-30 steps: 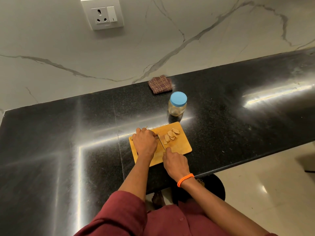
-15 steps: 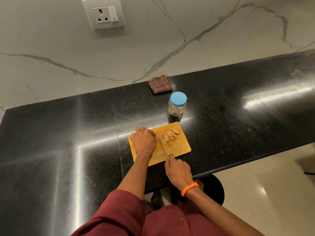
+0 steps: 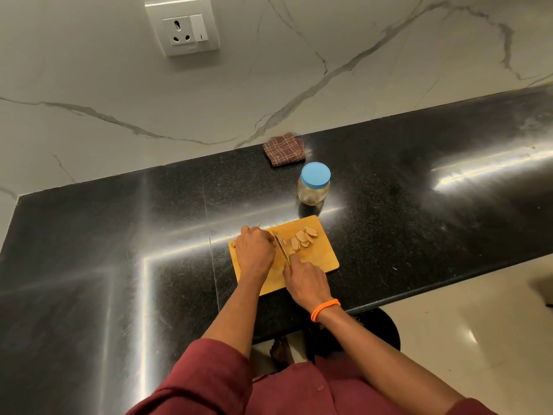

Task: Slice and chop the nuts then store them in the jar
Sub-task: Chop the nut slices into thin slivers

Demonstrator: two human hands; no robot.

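Observation:
A wooden cutting board (image 3: 324, 259) lies on the black counter near its front edge. Several pale nut slices (image 3: 302, 237) are heaped on the board's far right part. My left hand (image 3: 254, 250) rests on the board's left side with curled fingers over a nut that is hidden beneath them. My right hand (image 3: 305, 281) grips the handle of a small knife (image 3: 280, 245), whose blade lies right beside my left fingers. A glass jar (image 3: 313, 190) with a blue lid on it stands behind the board.
A folded brown checked cloth (image 3: 284, 149) lies against the marble wall behind the jar. A wall socket (image 3: 182, 26) is set high on the wall. The black granite counter (image 3: 119, 250) stretches left and right; its front edge runs just below the board.
My right hand with the knife has moved forward again, after drawing back toward me half a second ago. My left hand has stayed on the board's left side.

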